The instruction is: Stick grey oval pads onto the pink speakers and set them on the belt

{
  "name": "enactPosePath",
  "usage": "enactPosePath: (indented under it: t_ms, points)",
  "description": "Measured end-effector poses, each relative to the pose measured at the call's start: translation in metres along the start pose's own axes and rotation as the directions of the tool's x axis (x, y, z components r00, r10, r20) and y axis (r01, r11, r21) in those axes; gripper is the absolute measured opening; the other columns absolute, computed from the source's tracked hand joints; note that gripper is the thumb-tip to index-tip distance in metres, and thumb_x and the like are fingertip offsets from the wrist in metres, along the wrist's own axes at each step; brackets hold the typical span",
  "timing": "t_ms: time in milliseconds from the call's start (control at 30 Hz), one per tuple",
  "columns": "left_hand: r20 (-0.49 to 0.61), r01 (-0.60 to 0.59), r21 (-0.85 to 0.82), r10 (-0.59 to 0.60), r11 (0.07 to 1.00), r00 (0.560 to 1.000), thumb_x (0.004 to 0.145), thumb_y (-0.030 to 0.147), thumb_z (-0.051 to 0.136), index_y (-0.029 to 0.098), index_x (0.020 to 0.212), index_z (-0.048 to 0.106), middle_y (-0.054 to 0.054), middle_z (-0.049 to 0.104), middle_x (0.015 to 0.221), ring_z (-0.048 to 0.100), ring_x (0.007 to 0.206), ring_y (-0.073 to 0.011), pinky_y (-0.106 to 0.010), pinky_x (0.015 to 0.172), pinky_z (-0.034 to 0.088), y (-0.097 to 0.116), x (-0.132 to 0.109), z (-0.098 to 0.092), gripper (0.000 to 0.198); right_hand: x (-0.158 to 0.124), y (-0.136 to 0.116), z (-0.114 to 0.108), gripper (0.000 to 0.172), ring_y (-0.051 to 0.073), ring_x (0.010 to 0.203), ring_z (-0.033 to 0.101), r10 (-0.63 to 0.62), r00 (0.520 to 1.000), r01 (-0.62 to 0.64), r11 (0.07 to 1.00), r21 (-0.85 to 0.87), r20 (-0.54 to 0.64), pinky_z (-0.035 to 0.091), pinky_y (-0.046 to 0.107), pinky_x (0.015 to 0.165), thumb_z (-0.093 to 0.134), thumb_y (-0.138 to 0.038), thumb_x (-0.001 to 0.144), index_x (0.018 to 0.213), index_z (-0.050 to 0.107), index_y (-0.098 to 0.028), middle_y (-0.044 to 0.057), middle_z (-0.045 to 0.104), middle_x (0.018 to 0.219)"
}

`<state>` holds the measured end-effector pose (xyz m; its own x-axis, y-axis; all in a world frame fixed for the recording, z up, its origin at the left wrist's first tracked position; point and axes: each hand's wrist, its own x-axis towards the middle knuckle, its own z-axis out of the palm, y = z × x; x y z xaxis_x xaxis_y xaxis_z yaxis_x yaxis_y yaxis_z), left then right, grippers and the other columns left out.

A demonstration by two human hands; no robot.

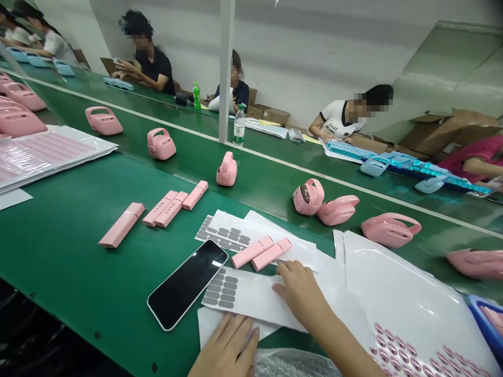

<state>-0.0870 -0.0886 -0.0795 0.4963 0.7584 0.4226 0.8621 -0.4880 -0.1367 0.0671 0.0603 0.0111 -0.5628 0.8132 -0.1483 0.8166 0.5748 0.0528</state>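
Nearest us, left hand lies flat at the bottom edge of a white backing sheet, fingers together, nothing clamped. Right hand rests on a white sticker sheet with grey oval pads, fingers together on top of it, not clamped that we can tell. Just above those fingertips sit two pink bars on another grey-padded sheet. A black-screened smartphone lies just left of the sheets, on a green conveyor belt. Lower right, a sheet of pink oval stickers. Farther up, four more pink bars, then pink handled casings in a row, plus a stack of pink-printed sheets on the left. Beyond, co-workers sit at a second belt.
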Motion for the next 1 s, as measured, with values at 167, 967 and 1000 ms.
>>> enactPosePath:
  t_ms: [167, 967, 1000]
  points:
    - [-0.046, 0.298, 0.101, -0.295, 0.949, 0.954, 0.093, 0.032, 0.047, 0.018, 0.12, 0.062, -0.005, 0.072, 0.115, 0.064, 0.107, -0.0219, -0.031, 0.091, 0.05, 0.017, -0.034, 0.01, 0.033, -0.03, -0.025, 0.038, 0.032, 0.037, 0.124, 0.055, -0.092, 0.988, 0.097, 0.995, 0.035, -0.123, 0.046, 0.059, 0.103, 0.053, -0.01, 0.092, 0.122, 0.062, -0.01, 0.019, 0.059, 0.135]
    - [0.064, 0.538, 0.172, -0.554, 0.826, 0.83, 0.073, 0.027, 0.067, 0.02, 0.127, 0.063, -0.024, 0.057, 0.127, 0.051, 0.117, -0.0435, -0.053, 0.077, 0.054, -0.079, -0.042, -0.024, 0.054, -0.036, -0.047, 0.043, 0.036, 0.038, 0.134, 0.043, -0.322, 0.946, 0.311, 0.929, 0.198, 0.022, 0.037, 0.068, 0.104, 0.047, -0.031, 0.097, 0.129, 0.059, -0.022, 0.006, 0.046, 0.147]
    - [0.115, 0.553, 0.195, -0.579, 0.81, 0.807, 0.072, 0.029, 0.069, 0.019, 0.131, 0.059, -0.026, 0.056, 0.13, 0.05, 0.119, -0.0442, -0.052, 0.079, 0.054, -0.088, -0.045, -0.025, 0.061, -0.036, -0.049, 0.045, 0.036, 0.039, 0.134, 0.043, -0.313, 0.949, 0.303, 0.931, 0.204, 0.022, 0.037, 0.068, 0.104, 0.048, -0.033, 0.097, 0.129, 0.06, -0.021, 0.007, 0.045, 0.148]
